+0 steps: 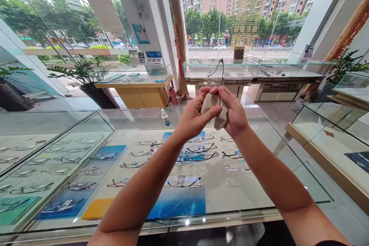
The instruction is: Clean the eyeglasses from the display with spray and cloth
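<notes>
While both arms are reaching forward over a glass-topped surface (230,213), the left hand (197,117) and the right hand (235,113) are sitting close together, just off the center of view toward 3 o'clock. Their fingers are holding a folded beige cloth (221,120) in a narrow pinch, with the left thumb (212,113) pressing across it. Dark-rimmed eyeglasses (216,73) are sticking up from the grip at 12 o'clock, one rim showing above the fingertips; hands and cloth are hiding the rest, so exactly which fingers are gripping the frame cannot be told. At 9 o'clock from the hands, a small white bottle (165,117) is standing on the surface. Beneath the glass, rows of spectacles (201,148) are lying between 5 and 8 o'clock, and a blue panel (178,204) is lying at 7 o'clock. Beyond the hands, another display case (196,72) is standing at 12 o'clock.
</notes>
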### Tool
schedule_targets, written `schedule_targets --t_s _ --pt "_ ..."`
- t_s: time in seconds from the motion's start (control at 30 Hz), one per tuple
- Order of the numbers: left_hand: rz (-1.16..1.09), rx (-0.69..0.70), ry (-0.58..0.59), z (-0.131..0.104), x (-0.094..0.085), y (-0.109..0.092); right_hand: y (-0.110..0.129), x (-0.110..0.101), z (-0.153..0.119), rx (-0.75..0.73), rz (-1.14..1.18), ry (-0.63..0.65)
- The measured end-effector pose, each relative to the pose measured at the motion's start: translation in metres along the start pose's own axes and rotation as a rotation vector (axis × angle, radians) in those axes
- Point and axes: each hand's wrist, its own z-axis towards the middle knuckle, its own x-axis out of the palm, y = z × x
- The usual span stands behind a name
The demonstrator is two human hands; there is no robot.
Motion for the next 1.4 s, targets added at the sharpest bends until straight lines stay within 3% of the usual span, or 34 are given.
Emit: schedule_targets --t_s 0.2,0.47,0.63,0.97,1.4 --pt "0.09 0.084 -0.179 -0.005 0.013 0.004 -0.003 0.007 -0.005 -0.025 -0.015 -0.016" --pt "0.146 0.177 -0.377 -0.011 0.029 0.004 -0.005 0.013 -0.01 -0.063 0.012 0.097" --pt "0.103 0.143 -0.436 -0.012 0.034 0.002 -0.005 0.013 -0.011 -0.023 0.04 0.083" --pt "0.053 0.012 -0.194 -0.005 0.013 0.001 -0.003 0.008 -0.003 0.106 0.202 -0.068" --pt "-0.102 -0.094 0.176 0.002 -0.012 -0.007 0.006 -0.004 0.004 0.108 0.095 -0.076"
